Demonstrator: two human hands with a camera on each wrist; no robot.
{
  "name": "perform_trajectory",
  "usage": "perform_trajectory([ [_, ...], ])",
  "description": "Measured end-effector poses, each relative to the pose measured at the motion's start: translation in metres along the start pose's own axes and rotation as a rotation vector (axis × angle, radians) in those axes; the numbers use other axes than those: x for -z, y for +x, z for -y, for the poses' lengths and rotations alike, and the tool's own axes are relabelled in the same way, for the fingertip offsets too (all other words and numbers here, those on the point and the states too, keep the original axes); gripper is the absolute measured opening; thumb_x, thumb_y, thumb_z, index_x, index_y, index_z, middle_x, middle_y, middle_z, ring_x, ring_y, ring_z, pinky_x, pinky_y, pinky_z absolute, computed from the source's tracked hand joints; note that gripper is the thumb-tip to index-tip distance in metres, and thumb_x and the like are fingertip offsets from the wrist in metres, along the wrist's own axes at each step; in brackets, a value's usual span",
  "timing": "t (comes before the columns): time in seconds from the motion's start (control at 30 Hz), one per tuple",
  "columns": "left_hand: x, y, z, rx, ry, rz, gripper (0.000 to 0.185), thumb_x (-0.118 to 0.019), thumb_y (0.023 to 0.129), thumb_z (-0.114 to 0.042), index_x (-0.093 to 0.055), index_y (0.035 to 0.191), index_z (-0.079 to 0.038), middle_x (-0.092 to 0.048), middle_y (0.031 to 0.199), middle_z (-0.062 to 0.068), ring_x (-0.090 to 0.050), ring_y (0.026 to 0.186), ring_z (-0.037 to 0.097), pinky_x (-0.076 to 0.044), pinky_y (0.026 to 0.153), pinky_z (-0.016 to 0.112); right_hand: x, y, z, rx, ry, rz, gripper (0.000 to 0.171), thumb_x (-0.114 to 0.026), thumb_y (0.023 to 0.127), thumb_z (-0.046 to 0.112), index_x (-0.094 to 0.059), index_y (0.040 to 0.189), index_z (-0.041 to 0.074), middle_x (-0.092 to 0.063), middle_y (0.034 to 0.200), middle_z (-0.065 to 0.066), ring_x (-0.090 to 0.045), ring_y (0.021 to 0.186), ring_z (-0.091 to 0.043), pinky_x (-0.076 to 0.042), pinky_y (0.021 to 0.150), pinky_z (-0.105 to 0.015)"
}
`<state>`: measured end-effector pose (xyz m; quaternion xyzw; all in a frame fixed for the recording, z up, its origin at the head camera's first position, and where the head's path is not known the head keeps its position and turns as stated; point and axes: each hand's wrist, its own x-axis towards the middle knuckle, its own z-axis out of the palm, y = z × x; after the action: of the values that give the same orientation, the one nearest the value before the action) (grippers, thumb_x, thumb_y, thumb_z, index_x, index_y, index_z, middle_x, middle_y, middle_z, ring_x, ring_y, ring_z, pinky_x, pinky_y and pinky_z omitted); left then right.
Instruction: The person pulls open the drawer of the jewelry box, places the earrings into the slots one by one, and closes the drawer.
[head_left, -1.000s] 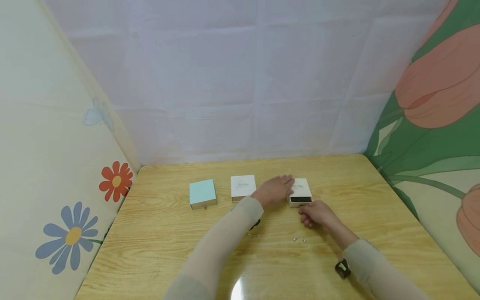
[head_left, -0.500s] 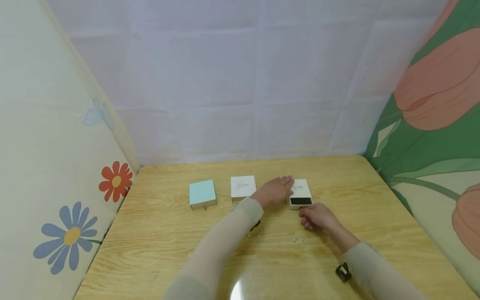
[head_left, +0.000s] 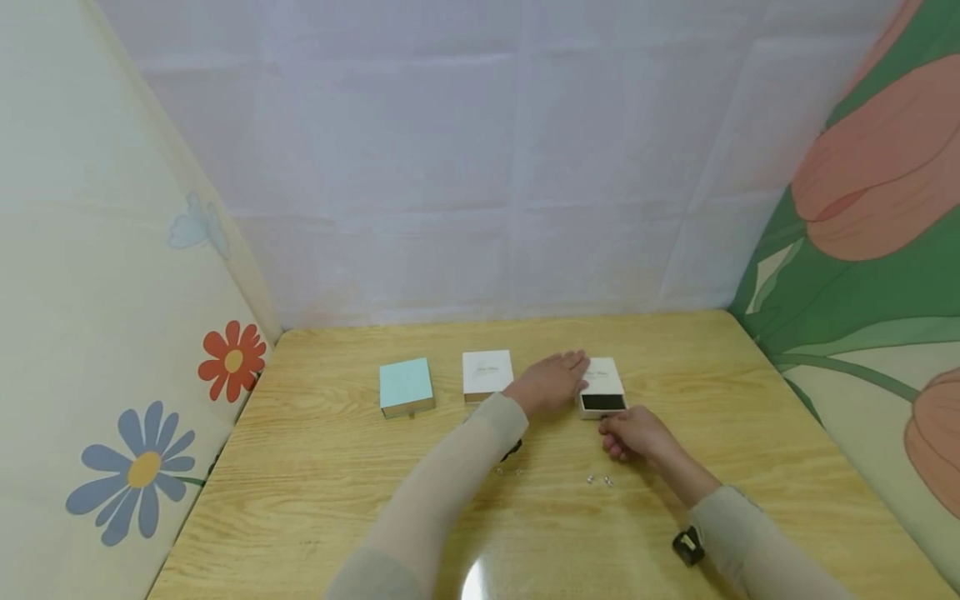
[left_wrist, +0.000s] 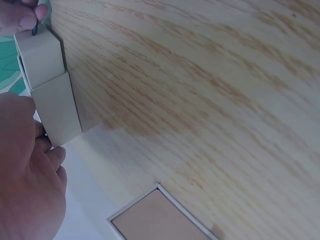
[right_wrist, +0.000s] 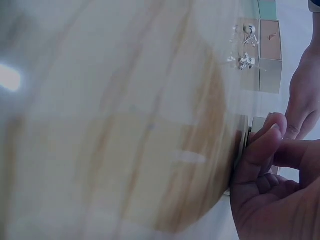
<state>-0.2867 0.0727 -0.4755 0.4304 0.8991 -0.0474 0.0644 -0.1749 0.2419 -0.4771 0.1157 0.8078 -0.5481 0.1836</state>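
Note:
A white drawer-style jewelry box [head_left: 602, 377] lies at the right of the table with its black-lined drawer [head_left: 602, 402] partly slid out toward me. My left hand [head_left: 551, 383] lies over the box's left side; in the left wrist view its fingers [left_wrist: 50, 155] curl round the far end of the sleeve. With thumb and fingertip, my right hand [head_left: 633, 432] pinches the small dark pull tab [left_wrist: 35, 30] on the drawer front. Just in front of the box lies a pair of small silver stud earrings [head_left: 600, 481].
A second white box [head_left: 487, 372] stands left of my left hand, and a light blue box [head_left: 406, 386] farther left. Two more tiny silver pieces [head_left: 510, 472] lie near my left forearm. A white cloth [head_left: 480, 167] hangs behind the wooden table [head_left: 315, 483].
The drawer has slid a little farther out toward me, with my right hand moving slightly along with it. My left hand has stayed on the box.

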Motion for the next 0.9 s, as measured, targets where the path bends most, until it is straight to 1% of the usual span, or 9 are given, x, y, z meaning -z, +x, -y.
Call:
perform_trajectory([
  [0.3, 0.0008, -0.001, -0.0014, 0.012, -0.022, -0.004, 0.058, -0.021, 0.113, -0.038, -0.015, 0.163, -0.009, -0.015, 0.17, 0.005, -0.016, 0.156, 0.019, -0.014, 0.127, 0.03, -0.0011, -0.0014, -0.002, 0.008, 0.0, 0.004, 0.019, -0.056, 0.096, 0.003, -0.066, 0.083, -0.007, -0.063, 0.06, 0.0, -0.057, 0.051, -0.007, -0.049, 0.046, -0.02],
  [0.53, -0.0013, -0.0003, -0.0007, 0.014, -0.03, -0.002, 0.059, -0.02, 0.113, -0.039, -0.013, 0.163, -0.009, -0.013, 0.17, 0.005, -0.015, 0.156, 0.02, -0.013, 0.127, 0.031, -0.0016, -0.0027, -0.0037, 0.007, 0.004, 0.012, 0.019, -0.055, 0.097, 0.004, -0.066, 0.087, -0.008, -0.063, 0.061, -0.001, -0.058, 0.051, -0.007, -0.049, 0.047, -0.02],
  [0.77, -0.0024, 0.0009, 0.0, 0.012, -0.019, -0.002, 0.059, -0.019, 0.113, -0.039, -0.013, 0.163, -0.009, -0.013, 0.17, 0.005, -0.015, 0.156, 0.02, -0.013, 0.127, 0.03, -0.0013, -0.0036, -0.0048, 0.007, -0.002, 0.013, 0.02, -0.055, 0.098, 0.004, -0.066, 0.087, -0.008, -0.063, 0.062, -0.001, -0.058, 0.051, -0.007, -0.05, 0.047, -0.02],
  [0.9, -0.0005, 0.0005, -0.0004, 0.014, -0.019, -0.003, 0.059, -0.02, 0.113, -0.039, -0.014, 0.163, -0.009, -0.013, 0.17, 0.005, -0.015, 0.156, 0.02, -0.013, 0.127, 0.029, -0.0009, -0.0037, -0.0051, 0.005, -0.007, 0.01, 0.02, -0.055, 0.098, 0.005, -0.066, 0.087, -0.008, -0.063, 0.062, -0.001, -0.058, 0.051, -0.007, -0.05, 0.048, -0.02],
])
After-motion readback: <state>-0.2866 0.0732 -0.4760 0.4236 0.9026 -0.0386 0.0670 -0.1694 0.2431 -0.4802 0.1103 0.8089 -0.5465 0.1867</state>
